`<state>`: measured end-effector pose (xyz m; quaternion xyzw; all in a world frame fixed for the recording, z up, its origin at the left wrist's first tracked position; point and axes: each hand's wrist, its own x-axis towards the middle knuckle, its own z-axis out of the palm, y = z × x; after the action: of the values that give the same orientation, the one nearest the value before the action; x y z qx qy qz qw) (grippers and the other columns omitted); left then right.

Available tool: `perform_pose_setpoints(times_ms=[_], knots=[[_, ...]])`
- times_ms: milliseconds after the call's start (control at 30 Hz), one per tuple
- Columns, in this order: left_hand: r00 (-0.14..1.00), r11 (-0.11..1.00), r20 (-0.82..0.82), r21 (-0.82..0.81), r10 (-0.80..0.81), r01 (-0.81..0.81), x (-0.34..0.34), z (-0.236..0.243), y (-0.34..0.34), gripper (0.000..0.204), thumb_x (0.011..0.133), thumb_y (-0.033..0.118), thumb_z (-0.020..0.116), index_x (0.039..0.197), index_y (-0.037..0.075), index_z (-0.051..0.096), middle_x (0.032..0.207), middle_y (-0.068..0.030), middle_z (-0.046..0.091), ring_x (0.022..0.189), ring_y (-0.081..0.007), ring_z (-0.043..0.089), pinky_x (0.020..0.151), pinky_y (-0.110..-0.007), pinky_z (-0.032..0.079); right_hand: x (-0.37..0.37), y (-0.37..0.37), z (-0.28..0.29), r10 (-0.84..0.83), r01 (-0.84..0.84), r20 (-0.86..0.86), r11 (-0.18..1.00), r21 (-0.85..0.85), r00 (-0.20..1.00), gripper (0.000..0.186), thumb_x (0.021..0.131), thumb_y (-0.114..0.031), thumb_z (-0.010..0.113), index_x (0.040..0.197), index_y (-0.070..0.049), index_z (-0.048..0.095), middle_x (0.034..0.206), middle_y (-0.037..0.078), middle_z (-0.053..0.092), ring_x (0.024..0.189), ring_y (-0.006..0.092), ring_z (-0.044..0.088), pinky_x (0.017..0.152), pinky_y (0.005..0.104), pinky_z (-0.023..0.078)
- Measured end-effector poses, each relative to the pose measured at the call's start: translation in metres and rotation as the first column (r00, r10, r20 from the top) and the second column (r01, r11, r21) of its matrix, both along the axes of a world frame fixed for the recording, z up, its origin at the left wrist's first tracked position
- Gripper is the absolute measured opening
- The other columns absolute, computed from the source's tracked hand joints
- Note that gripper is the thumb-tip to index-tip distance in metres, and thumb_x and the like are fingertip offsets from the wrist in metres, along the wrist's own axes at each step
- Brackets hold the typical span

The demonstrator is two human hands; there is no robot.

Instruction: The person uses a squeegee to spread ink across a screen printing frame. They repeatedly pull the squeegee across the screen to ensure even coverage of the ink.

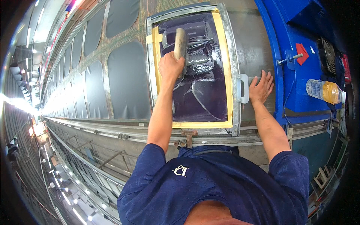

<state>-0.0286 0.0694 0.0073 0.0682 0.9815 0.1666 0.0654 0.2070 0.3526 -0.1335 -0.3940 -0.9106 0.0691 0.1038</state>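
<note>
Wooden scraper (180, 39), 1, clasped in the left hand (171, 67) on the dark screen (187, 107) inside the metal frame (232, 56), spread, empty right hand (261, 88) beside it; even, steady pressure would likely serve best.

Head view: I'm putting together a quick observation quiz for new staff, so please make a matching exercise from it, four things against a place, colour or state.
Things
1. Left hand
2. Right hand
3. Bottle
4. Tape

Descriptions
A. Clear, with a white cap
B. Closed around a pale-handled tool
C. Yellow, along the inside of the metal frame
D. Fingers spread, just right of the frame's light handle

Pairs: 1-B, 2-D, 3-A, 4-C
</note>
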Motion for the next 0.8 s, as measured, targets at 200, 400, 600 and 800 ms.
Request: perform_pose_setpoints(times_ms=[200, 400, 600, 800], knots=[[0.808, 0.809, -0.101, 0.035, -0.581, 0.587, -0.035, 0.008, -0.017, 0.023, 0.081, 0.017, 0.072, 0.103, 0.01, 0.075, 0.093, -0.0118, 0.073, 0.091, -0.0329, 0.067, 0.081, -0.044, 0.052, -0.003, 0.0, 0.002, -0.003, 0.003, -0.014, 1.0, -0.001, 1.0, 0.057, 0.1, -0.034, 0.05, 0.153, -0.017, 0.039, 0.162, 0.016, 0.033, 0.152, 0.0372, 0.024, 0.124, 0.055, 0.016], [0.673, 0.701, -0.293, 0.013, -0.68, 0.714, -0.006, -0.029, -0.038, 0.038, 0.068, 0.013, 0.082, 0.105, 0.011, 0.075, 0.099, -0.0061, 0.074, 0.092, -0.0277, 0.067, 0.08, -0.044, 0.051, -0.004, -0.002, 0.01, -0.013, 0.014, 0.026, 0.999, -0.037, 1.0, 0.056, 0.101, -0.033, 0.049, 0.153, -0.017, 0.038, 0.163, 0.016, 0.031, 0.153, 0.0372, 0.023, 0.124, 0.0548, 0.015], [0.681, 0.686, -0.081, -0.065, -0.727, 0.725, -0.034, 0.004, -0.031, 0.036, 0.068, 0.011, 0.081, 0.103, 0.014, 0.077, 0.101, -0.0052, 0.076, 0.089, -0.0262, 0.069, 0.083, -0.039, 0.049, -0.003, 0.0, 0.008, -0.019, 0.019, 0.031, 1.0, -0.022, 0.999, 0.056, 0.101, -0.033, 0.049, 0.154, -0.018, 0.037, 0.163, 0.016, 0.031, 0.153, 0.0371, 0.023, 0.125, 0.0544, 0.014], [0.709, 0.724, -0.207, 0.007, -0.674, 0.69, -0.017, -0.016, -0.037, 0.031, 0.07, 0.013, 0.081, 0.101, 0.014, 0.077, 0.092, -0.0085, 0.076, 0.082, -0.0303, 0.071, 0.077, -0.043, 0.053, -0.006, 0.0, 0.009, -0.01, 0.01, 0.01, 1.0, -0.008, 1.0, 0.056, 0.101, -0.033, 0.049, 0.153, -0.017, 0.037, 0.163, 0.016, 0.031, 0.152, 0.0375, 0.024, 0.125, 0.0547, 0.015]])
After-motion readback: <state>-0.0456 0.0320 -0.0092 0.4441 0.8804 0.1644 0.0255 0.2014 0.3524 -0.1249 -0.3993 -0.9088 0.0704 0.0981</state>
